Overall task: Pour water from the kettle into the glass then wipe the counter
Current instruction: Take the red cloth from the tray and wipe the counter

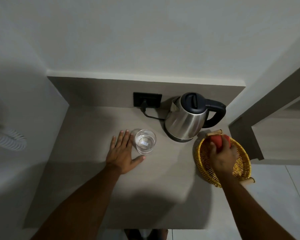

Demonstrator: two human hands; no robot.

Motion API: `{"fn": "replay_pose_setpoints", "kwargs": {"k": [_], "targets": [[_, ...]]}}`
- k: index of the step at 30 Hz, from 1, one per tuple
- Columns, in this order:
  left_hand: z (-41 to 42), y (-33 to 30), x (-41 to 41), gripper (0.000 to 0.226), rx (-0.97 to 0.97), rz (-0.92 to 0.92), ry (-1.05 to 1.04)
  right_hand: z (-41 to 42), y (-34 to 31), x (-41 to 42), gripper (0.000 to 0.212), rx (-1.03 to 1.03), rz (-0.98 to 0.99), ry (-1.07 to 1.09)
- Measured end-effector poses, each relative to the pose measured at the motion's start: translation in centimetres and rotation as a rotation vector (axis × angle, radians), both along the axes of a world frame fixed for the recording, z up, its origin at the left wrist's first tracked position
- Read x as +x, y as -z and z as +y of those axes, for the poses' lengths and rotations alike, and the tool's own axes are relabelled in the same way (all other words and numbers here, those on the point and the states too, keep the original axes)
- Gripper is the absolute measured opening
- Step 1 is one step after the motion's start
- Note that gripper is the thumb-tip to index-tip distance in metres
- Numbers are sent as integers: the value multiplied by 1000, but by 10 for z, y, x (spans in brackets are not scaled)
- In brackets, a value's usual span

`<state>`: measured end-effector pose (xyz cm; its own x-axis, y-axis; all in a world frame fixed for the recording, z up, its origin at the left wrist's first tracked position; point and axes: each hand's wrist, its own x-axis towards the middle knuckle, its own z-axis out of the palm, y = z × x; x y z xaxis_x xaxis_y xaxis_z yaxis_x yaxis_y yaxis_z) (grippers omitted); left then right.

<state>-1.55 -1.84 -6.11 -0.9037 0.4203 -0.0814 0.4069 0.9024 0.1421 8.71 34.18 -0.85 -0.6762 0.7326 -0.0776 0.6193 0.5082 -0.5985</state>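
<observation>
A steel kettle (185,122) with a black lid and handle stands on its base at the back of the grey counter (93,187). A clear glass (145,141) holding water stands left of the kettle. My left hand (123,151) lies flat on the counter with fingers spread, right beside the glass on its left. My right hand (222,155) is over a yellow woven basket (206,168) at the counter's right edge, and its fingers are closed on a red cloth or sponge (218,140).
A black wall socket (153,99) with the kettle's plug and cord sits on the backsplash. Walls close in the counter at the left and back. A wooden ledge (275,134) lies to the right. My feet show below the front edge.
</observation>
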Motion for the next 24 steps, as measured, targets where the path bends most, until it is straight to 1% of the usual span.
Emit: {"fn": "replay_pose_setpoints", "kwargs": {"k": [2,5,8,11,13,15,17,19,22,24], "targets": [[0,1,0,113,-10,-5,1,-27,-12,-2,62,85,114,-55],[0,2,0,113,-20,0,-1,-80,-14,-4,63,154,140,-245],[0,0,1,114,-14,-1,0,-119,-4,-11,64,165,57,-355],[1,-2,-2,116,14,-28,-13,-132,15,-9,64,222,-79,-491],[1,-5,-6,123,103,-101,-44,-132,27,-3,64,269,-138,-540],[2,-12,-13,127,274,-194,-76,-131,34,0,64,307,-139,-555],[5,-21,-19,117,437,-217,-78,-129,37,0,65,333,-138,-565],[12,-28,-22,104,550,-169,-60,-128,37,0,66,348,-134,-577],[26,-39,-20,88,664,-136,-51,-127,35,2,65,342,-146,-590],[29,-43,-17,83,693,-137,-64,-129,33,6,64,339,-157,-639]]}}
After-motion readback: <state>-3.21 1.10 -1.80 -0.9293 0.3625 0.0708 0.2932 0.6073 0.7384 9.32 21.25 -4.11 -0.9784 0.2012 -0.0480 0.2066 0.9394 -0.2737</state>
